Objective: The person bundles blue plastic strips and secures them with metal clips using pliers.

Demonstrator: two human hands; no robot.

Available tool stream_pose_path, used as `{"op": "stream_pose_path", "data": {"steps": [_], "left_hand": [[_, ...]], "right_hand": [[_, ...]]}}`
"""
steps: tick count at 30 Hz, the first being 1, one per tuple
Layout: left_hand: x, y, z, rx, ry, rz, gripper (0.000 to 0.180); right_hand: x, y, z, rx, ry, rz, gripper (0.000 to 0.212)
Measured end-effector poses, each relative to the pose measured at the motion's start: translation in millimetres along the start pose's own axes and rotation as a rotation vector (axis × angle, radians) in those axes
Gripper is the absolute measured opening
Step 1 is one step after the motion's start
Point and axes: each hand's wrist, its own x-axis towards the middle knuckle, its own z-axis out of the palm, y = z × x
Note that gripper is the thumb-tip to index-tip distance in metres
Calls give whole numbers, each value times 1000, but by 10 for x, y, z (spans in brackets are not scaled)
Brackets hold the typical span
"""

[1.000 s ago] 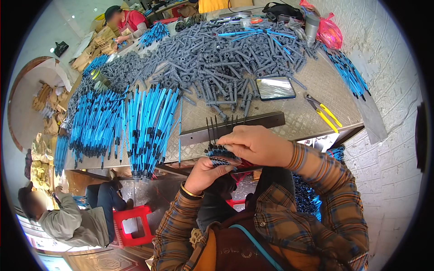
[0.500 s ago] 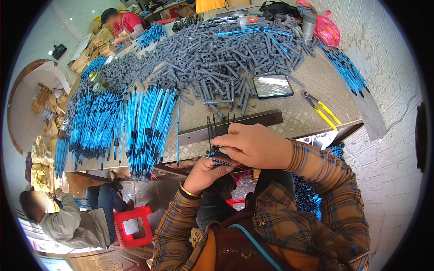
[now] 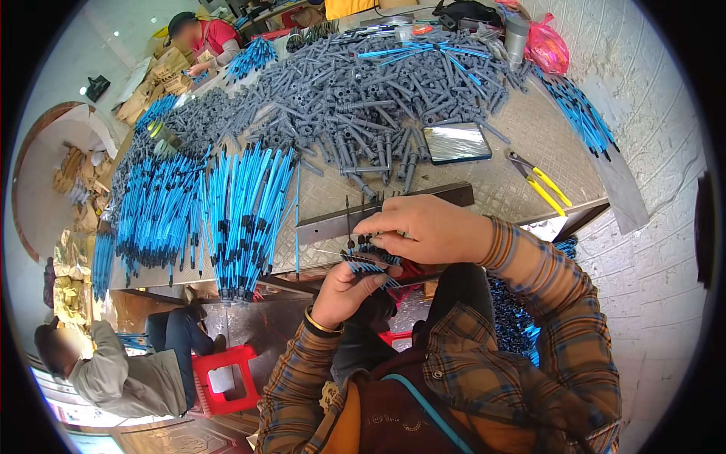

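Observation:
My left hand (image 3: 344, 295) is closed around a small bundle of thin blue rods with black ends (image 3: 363, 265), just off the table's front edge. Above it, my right hand (image 3: 427, 231) is pinched at the black tips of the bundle; what exactly lies between its fingertips is hidden. One thin black rod (image 3: 348, 216) stands upright beside the right fingers. Behind the hands, a dark metal bar (image 3: 321, 227) with holes lies along the table edge, partly covered by my right hand.
A large heap of grey plastic tubes (image 3: 340, 98) covers the table's middle. Bundles of blue rods (image 3: 246, 219) lie at left, more (image 3: 578, 113) at right. Yellow-handled pliers (image 3: 541, 181) and a flat shiny rectangle (image 3: 456, 144) lie nearby. Two other people sit at left, one beside a red stool (image 3: 227, 374).
My right hand has shifted slightly up and its fingers have lifted from the left hand. More of the blue bundle shows, tilted, and fewer black rods stand upright at the bar.

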Motion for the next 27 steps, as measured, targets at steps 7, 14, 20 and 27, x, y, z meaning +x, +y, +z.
{"op": "stream_pose_path", "data": {"steps": [7,14,20,27], "left_hand": [[13,34,-24,-7,-27,-29,19],[9,89,-17,-33,-29,-69,14],[16,61,-65,-61,-78,-48,15],[46,3,-42,36,-86,-17,15]], "right_hand": [[23,42,-66,-12,-97,-98,26],[14,102,-38,35,-110,-171,27],[-1,152,62,74,-51,-230,29],[-26,8,136,32,95,-100,18]]}}
